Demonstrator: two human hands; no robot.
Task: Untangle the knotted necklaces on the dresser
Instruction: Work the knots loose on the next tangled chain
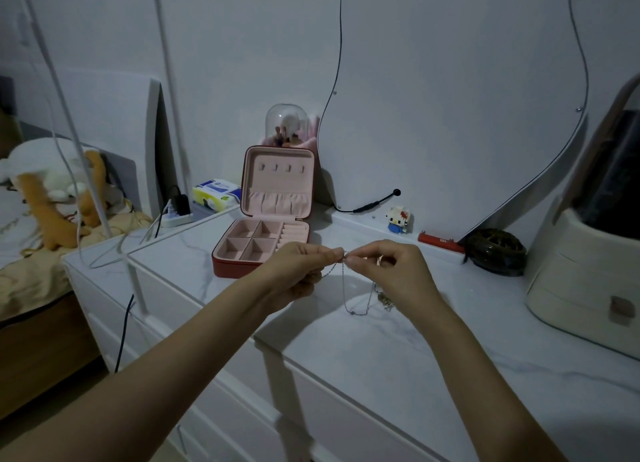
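Thin silver necklaces (347,290) hang in a tangle between my two hands above the white marble dresser top (398,350). My left hand (300,271) pinches the chain at its fingertips. Right beside it, my right hand (391,269) pinches the same spot, fingertips almost touching. One loop of chain droops down to the dresser surface, and a small bunch of chain with a pendant (384,300) hangs under my right palm, partly hidden by it.
An open red jewellery box (266,226) with pink compartments stands just behind my hands. Further back are a glass-domed brush holder (287,125), a tissue pack (216,193), a power strip (175,215) and a small block figure (398,219). A cream organiser (585,278) and a dark openwork ball (495,252) stand at the right.
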